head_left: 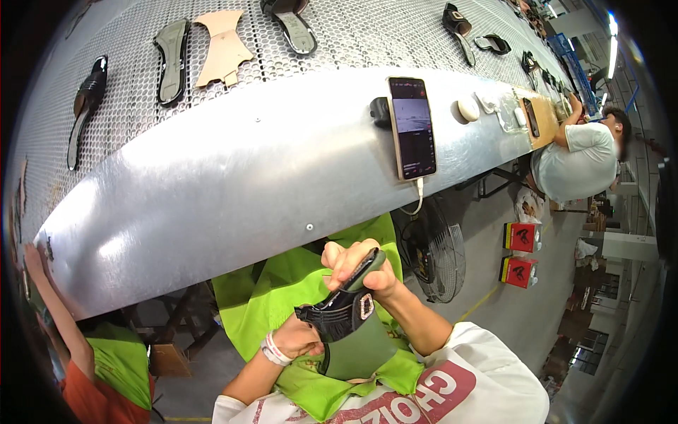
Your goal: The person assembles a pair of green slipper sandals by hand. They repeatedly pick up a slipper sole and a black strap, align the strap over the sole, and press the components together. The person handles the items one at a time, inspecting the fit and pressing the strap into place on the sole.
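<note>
In front of my green apron (244, 293) I hold a black slide sandal (335, 321) fitted on a green shoe last (364, 350). Its pleated black strap carries a square, sparkling buckle (366, 306). My right hand (360, 267) grips the narrow upper end of the sandal, fingers on one side and thumb on the other. Lower down, at the strap's left edge, my left hand (300, 338) is closed against the sandal, its fingertips partly hidden by it. White bands circle the left wrist.
A phone (413, 131) with a charging cable leans on the metal table (212, 191). Several sandals and a tan cut piece (222, 46) lie on the mesh conveyor (353, 35). A fan (434, 258) stands under the table; co-workers sit left (106, 360) and right (579, 162).
</note>
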Tool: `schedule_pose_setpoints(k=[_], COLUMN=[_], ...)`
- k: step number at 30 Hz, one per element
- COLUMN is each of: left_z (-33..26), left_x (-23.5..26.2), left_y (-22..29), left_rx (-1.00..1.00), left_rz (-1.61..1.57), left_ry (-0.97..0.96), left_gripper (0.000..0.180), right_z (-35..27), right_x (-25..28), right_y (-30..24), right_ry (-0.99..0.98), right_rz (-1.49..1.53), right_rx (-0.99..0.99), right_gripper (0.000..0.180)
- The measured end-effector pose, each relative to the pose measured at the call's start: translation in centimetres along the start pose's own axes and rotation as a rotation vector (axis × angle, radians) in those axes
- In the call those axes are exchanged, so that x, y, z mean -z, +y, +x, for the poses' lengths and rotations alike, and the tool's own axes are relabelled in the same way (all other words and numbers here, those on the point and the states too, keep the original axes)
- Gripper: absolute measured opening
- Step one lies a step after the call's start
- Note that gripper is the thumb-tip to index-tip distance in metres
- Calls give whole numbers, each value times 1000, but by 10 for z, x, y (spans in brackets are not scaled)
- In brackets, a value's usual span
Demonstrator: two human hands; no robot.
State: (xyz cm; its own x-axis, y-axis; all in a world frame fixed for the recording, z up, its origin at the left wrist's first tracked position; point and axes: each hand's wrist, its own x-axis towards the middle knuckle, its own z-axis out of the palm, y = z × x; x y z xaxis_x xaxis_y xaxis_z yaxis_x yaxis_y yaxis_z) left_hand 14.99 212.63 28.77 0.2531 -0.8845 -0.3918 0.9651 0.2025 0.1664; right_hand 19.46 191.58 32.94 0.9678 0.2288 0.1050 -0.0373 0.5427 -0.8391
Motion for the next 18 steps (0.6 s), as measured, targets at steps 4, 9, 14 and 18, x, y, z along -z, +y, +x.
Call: schedule_pose_setpoints(k=[4, 9, 14, 18], left_z=[-7, -61, -81, -80], left_x=[-19, -42, -79, -76], left_y=[-6, 9, 28, 13], left_rx=[-296, -393, -416, -391], left_rz=[205, 461, 260, 271], left_ry=[175, 432, 275, 347], left_gripper=[15, 22, 40, 69], right_z=[0, 15, 39, 51], right_x=[-4, -36, -94, -130], right_y=[-9, -37, -58, -49], right_ry=[34, 76, 136, 82], right_rz=[-30, -382, -886, -1247], right_rx=[50, -61, -171, 102], right_gripper=[31, 23, 21, 43])
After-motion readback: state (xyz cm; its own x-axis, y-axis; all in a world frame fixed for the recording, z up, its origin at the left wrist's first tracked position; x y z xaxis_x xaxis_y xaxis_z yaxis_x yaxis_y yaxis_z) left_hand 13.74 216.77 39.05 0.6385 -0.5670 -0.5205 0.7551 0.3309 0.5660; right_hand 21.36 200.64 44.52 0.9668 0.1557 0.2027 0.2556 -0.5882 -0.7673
